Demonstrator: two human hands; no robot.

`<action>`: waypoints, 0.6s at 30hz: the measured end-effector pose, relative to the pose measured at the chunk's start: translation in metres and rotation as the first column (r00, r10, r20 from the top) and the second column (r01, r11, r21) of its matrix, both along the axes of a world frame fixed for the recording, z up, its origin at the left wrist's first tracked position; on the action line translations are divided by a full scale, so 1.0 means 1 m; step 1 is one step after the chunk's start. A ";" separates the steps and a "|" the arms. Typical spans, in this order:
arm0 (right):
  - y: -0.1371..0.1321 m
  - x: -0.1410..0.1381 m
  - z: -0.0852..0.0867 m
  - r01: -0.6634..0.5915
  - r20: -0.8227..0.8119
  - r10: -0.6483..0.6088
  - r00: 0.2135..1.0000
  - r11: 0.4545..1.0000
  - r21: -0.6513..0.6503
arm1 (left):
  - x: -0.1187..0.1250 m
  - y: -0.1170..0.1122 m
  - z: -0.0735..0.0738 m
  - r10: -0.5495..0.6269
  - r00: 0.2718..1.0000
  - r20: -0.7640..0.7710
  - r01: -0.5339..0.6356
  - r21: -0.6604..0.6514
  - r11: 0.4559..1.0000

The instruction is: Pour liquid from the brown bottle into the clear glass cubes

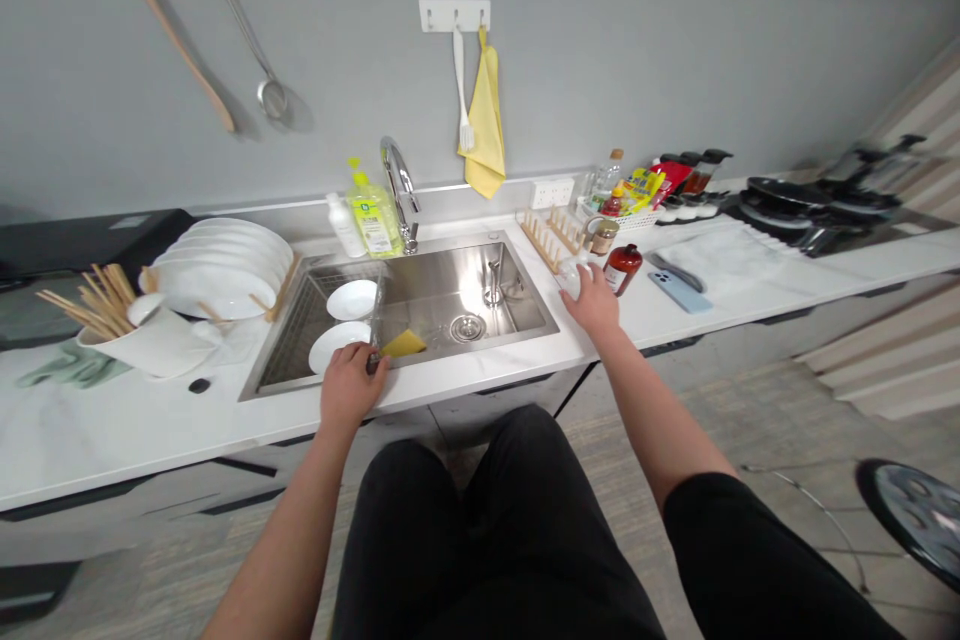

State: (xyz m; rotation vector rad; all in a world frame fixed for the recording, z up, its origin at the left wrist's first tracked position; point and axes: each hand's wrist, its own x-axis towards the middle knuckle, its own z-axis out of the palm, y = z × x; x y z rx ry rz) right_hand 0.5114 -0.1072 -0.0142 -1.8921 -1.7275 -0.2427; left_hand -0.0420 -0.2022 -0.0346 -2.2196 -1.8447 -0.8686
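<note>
My left hand (351, 385) rests at the sink's front rim, its fingers curled over the near corner of the drain basket (296, 315), by a small dark piece. Two white bowls (352, 300) sit in that basket. A yellow sponge (405, 343) lies in the sink (442, 295) to the right of these fingers. On the counter right of the sink, my right hand (592, 302) is closed round a clear, glass-like thing (571, 276), partly hidden by the fingers. Close beside it are a brown bottle (622, 269), a jar (603, 238) and a wooden dish rack (551, 235).
A chrome faucet (397, 185) and soap bottles (373, 215) stand behind the sink. White plates (217, 265) and a chopstick holder (154, 345) are at left. A phone (679, 291), a white cloth (720, 255) and black pans (787, 200) lie at right. A stool (915, 515) stands lower right.
</note>
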 end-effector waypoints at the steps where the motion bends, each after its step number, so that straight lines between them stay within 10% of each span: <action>1: 0.004 -0.004 0.000 0.011 0.015 -0.010 1.000 0.999 -0.030 | 0.000 0.000 0.001 0.001 1.000 0.006 -0.001 -0.005 1.000; 13: -0.021 -0.001 -0.006 -0.066 0.092 0.065 0.994 0.998 0.015 | -0.001 0.001 -0.002 -0.014 1.000 0.008 0.014 -0.004 1.000; 18: -0.019 0.008 -0.017 0.087 -0.098 -0.071 0.993 0.982 0.166 | -0.002 0.002 -0.003 -0.012 1.000 0.021 0.013 -0.007 1.000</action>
